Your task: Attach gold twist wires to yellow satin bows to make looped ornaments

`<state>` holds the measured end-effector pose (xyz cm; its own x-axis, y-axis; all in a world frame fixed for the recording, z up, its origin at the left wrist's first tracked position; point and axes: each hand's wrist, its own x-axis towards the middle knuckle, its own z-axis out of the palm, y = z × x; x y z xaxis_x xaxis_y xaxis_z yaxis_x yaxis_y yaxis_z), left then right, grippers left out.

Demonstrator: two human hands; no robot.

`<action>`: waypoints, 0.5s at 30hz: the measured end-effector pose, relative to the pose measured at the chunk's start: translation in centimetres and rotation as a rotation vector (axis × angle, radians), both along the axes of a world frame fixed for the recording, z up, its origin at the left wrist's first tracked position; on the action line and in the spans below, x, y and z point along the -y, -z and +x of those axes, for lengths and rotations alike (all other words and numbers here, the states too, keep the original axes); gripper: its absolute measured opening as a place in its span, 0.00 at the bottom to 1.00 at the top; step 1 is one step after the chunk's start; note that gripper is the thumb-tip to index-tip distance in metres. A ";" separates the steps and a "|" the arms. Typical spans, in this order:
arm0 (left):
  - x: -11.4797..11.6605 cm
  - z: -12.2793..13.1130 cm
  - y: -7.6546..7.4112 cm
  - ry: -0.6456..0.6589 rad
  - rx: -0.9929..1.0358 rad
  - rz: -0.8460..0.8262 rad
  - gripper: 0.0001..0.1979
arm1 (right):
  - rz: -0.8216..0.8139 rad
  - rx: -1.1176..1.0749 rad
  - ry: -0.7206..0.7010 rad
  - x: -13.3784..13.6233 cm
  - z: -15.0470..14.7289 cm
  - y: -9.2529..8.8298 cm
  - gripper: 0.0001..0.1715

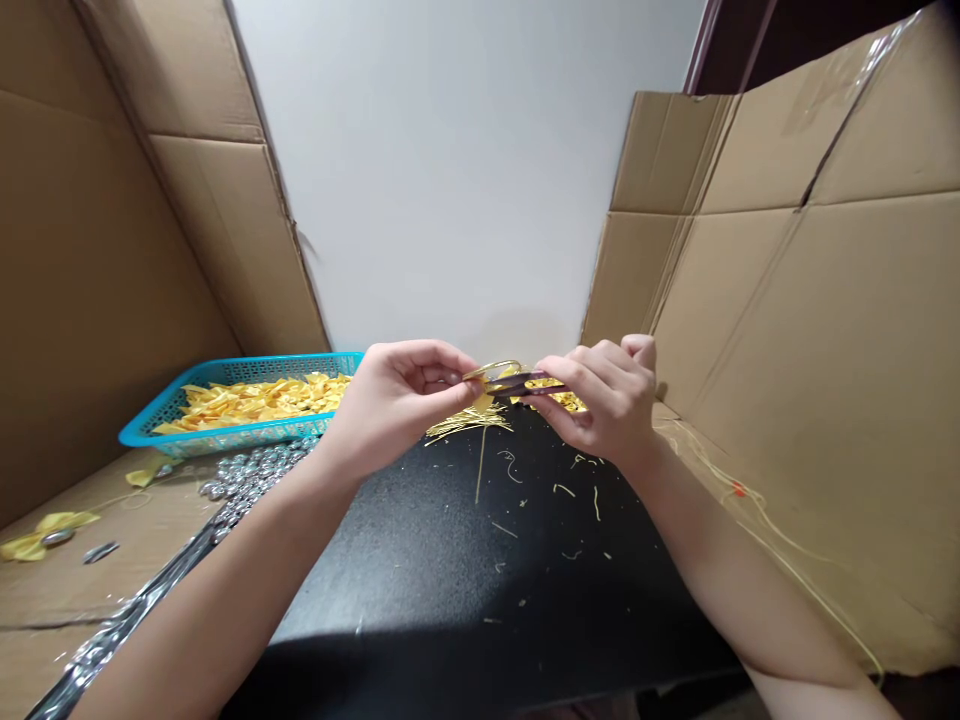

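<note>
My left hand [397, 400] is closed in a pinch on a small yellow ribbon piece [491, 378] with a gold loop, held above the black mat [465, 560]. My right hand [607, 395] grips a small dark thread snipper [529, 381] whose tip meets the ribbon piece. Both hands are close together at mid-frame. Below them lies a heap of thin gold thread offcuts [469, 422], and one long strand hangs down.
A blue plastic basket [150, 425] of yellow ribbon bows sits at the left. Silver metal clips [247, 478] spread beside it. A finished yellow bow [45, 535] lies on cardboard far left. Cardboard walls stand on both sides; a yellow cord [780, 545] runs along the right.
</note>
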<state>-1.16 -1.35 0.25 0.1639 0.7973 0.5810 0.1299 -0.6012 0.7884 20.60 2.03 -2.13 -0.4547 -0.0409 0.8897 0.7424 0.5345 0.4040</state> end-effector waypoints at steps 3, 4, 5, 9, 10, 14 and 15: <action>-0.1 0.0 0.0 0.003 0.000 -0.004 0.02 | -0.018 0.001 0.001 0.0 0.0 0.1 0.12; -0.2 0.0 0.0 0.008 0.002 -0.006 0.02 | -0.031 0.002 0.009 -0.1 0.0 0.1 0.13; -0.2 0.0 0.0 0.013 0.006 -0.008 0.02 | -0.042 0.004 0.016 -0.1 0.1 0.1 0.13; -0.3 0.0 0.1 0.021 0.011 -0.013 0.02 | -0.031 0.015 0.016 -0.2 0.1 0.2 0.13; -0.3 0.0 0.1 0.018 0.010 -0.016 0.02 | -0.019 0.014 0.011 -0.2 0.1 0.2 0.13; -0.3 0.0 0.2 0.010 0.014 -0.018 0.02 | -0.012 0.007 0.006 -0.2 0.0 0.2 0.13; -0.3 0.0 0.2 0.008 0.014 -0.015 0.02 | -0.024 0.004 0.011 -0.2 0.0 0.2 0.14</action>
<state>-1.15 -1.01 0.10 0.1620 0.8049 0.5709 0.1141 -0.5899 0.7993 20.58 2.21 -2.35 -0.4585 -0.0144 0.8886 0.7466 0.5361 0.3939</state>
